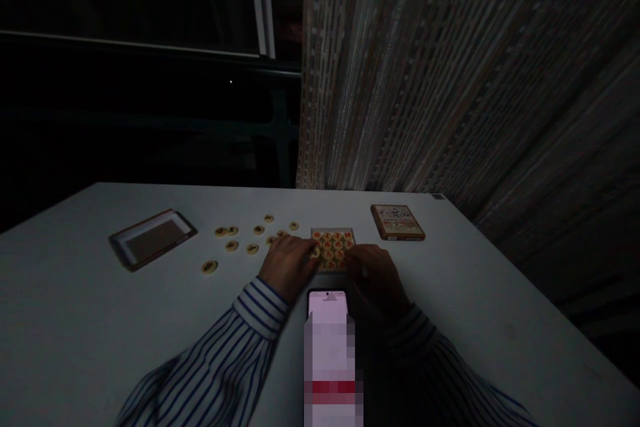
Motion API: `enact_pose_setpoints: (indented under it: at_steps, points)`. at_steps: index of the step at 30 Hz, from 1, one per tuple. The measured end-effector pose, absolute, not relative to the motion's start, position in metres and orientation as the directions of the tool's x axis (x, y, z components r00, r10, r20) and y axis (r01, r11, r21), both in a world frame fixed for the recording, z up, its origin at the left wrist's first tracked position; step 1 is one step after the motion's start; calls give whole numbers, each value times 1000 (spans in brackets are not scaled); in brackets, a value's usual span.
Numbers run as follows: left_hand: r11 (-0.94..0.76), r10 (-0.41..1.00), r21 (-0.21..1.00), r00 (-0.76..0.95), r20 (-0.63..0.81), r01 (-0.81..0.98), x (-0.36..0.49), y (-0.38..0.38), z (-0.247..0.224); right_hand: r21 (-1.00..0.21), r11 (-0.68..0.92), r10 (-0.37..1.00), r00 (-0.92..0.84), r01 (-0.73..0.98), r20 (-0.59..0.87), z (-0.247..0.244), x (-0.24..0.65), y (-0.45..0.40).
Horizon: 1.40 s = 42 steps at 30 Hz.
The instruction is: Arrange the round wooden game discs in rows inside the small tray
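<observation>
A small clear tray (333, 231) holds rows of round pieces with red characters (329, 254). My left hand (289, 265) is at the tray's left side, its fingers closed on a round piece with a dark character (315, 252), over the left column. At the tray's right edge is my right hand (374, 277), fingers curled in; whether it holds anything is hidden. Several loose round pieces with dark characters (252, 249) lie on the table to the left of my left hand, some partly behind it.
The white table (200, 340) carries an open shallow box (155, 238) at the left and a decorated box (398, 222) at the right. A lit phone (330, 347) is between my forearms. A striped curtain (425, 67) hangs behind the table.
</observation>
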<state>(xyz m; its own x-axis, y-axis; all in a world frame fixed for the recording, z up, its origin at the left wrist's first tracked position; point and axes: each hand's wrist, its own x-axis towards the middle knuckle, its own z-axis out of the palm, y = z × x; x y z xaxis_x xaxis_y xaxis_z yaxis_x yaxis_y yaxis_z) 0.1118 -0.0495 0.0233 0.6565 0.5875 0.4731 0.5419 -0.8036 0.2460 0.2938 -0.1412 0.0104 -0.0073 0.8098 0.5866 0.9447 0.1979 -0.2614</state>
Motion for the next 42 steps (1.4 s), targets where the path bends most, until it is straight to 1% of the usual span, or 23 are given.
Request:
enact_pose_setpoints:
  at_steps: [5, 9, 15, 19, 22, 26, 29, 31, 33, 37, 42]
  points:
    - [-814, 577, 256, 677, 457, 521, 131, -53, 31, -323, 186, 787, 56, 928, 614, 7, 300, -139]
    - [-823, 567, 286, 681, 463, 491, 146, -56, 30, -438, 224, 758, 127, 871, 640, 7, 305, -139]
    - [-817, 576, 357, 670, 469, 453, 157, -62, 18, -599, 168, 811, 236, 783, 536, 8, 309, -140]
    - [-839, 540, 373, 689, 484, 396, 157, -65, 9, -714, 188, 852, 250, 674, 460, 5, 308, -140]
    - [-838, 538, 397, 683, 494, 373, 156, -64, 4, -786, 198, 879, 250, 586, 407, 3, 306, -139]
    - [-822, 556, 425, 699, 450, 380, 155, -63, 2, -851, 212, 909, 224, 481, 352, 2, 304, -137]
    - [-815, 555, 445, 718, 420, 371, 154, -62, 2, -873, 200, 914, 237, 445, 330, 1, 304, -136]
    - [-807, 556, 466, 735, 389, 364, 154, -62, 1, -862, 190, 909, 247, 471, 335, 1, 304, -136]
    - [-787, 577, 503, 715, 394, 357, 152, -63, 0, -834, 193, 900, 244, 517, 360, 2, 305, -136]
    - [-694, 685, 638, 577, 444, 333, 150, -66, -3, -783, 216, 892, 209, 583, 401, 4, 306, -136]
    - [-571, 764, 785, 507, 399, 242, 150, -67, -3, -782, 247, 891, 182, 572, 415, 2, 305, -138]
